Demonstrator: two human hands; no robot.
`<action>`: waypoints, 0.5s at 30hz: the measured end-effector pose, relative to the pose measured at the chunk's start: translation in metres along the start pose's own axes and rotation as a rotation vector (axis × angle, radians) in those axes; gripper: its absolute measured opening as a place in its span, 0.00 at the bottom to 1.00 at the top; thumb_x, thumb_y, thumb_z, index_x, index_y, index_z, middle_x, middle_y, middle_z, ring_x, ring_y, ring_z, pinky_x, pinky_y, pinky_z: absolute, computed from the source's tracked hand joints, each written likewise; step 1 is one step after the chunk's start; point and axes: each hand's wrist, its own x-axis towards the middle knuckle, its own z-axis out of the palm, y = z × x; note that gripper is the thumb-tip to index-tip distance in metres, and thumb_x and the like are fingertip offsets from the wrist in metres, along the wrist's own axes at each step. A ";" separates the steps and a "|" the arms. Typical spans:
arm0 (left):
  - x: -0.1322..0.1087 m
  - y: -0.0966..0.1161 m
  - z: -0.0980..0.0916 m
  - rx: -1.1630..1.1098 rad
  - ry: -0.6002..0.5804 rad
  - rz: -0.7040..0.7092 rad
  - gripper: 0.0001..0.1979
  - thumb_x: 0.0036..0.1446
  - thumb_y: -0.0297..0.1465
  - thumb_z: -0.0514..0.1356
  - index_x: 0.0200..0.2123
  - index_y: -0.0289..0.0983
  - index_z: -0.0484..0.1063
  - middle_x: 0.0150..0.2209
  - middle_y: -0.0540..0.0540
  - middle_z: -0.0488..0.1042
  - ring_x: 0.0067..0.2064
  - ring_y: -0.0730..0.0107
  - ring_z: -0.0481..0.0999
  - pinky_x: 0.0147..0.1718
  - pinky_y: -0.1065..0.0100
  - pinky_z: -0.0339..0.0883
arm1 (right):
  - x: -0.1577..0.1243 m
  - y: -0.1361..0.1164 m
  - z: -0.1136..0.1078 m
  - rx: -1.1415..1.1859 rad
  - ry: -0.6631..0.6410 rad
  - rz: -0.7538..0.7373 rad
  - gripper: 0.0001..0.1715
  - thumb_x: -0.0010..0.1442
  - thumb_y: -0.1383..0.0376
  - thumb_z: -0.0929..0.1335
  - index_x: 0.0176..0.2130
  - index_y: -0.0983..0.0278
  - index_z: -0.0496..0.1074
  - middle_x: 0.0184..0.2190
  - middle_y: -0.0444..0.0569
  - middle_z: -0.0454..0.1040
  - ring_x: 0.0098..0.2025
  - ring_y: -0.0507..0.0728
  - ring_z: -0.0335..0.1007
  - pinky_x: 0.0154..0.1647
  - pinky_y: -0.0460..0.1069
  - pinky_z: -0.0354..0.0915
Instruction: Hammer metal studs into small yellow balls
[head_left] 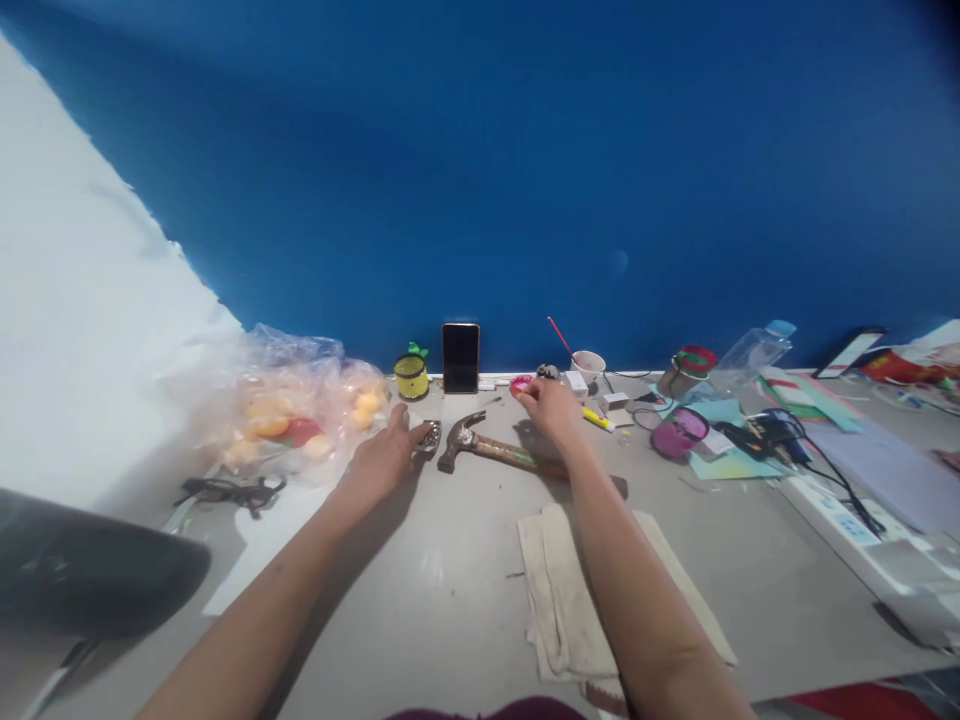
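Note:
My left hand [384,455] is closed on a small silvery metal piece [428,437] with a dark, patterned surface, low over the table; its exact kind is unclear. Reaching further back, my right hand [553,408] has its fingertips pinched at a small bright pink round thing [520,383]. Between the two hands a claw hammer [495,450] lies on the table, head to the left, its worn wooden handle passing beneath my right forearm. Under that forearm, nearer to me, is a folded cream cloth [559,590].
A phone [460,358] stands upright against the blue wall beside a yellow cup [411,376]. To the left are a clear bag of orange items [285,420] and glasses [232,492]. A white cup [588,366], purple roll [679,433], bottle [754,355] and power strip [832,515] are right.

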 end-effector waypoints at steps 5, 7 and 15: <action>-0.019 0.005 -0.001 -0.034 0.116 -0.050 0.17 0.66 0.31 0.59 0.56 0.44 0.77 0.66 0.39 0.62 0.44 0.60 0.80 0.39 0.63 0.72 | -0.019 -0.033 0.041 0.202 -0.130 -0.222 0.09 0.65 0.61 0.70 0.39 0.60 0.81 0.38 0.47 0.84 0.39 0.56 0.76 0.38 0.47 0.61; -0.023 0.009 0.003 -0.045 0.124 -0.042 0.13 0.69 0.33 0.57 0.50 0.42 0.80 0.61 0.40 0.67 0.43 0.62 0.80 0.40 0.63 0.71 | -0.028 -0.042 0.056 0.190 -0.149 -0.241 0.09 0.65 0.60 0.70 0.39 0.59 0.81 0.38 0.48 0.83 0.39 0.57 0.75 0.37 0.48 0.60; -0.015 0.012 0.020 -0.002 0.138 0.018 0.16 0.73 0.34 0.52 0.41 0.38 0.80 0.43 0.41 0.76 0.41 0.62 0.76 0.38 0.63 0.64 | -0.034 -0.043 0.089 0.182 -0.096 -0.322 0.10 0.68 0.61 0.68 0.40 0.58 0.81 0.43 0.47 0.83 0.44 0.56 0.75 0.42 0.48 0.59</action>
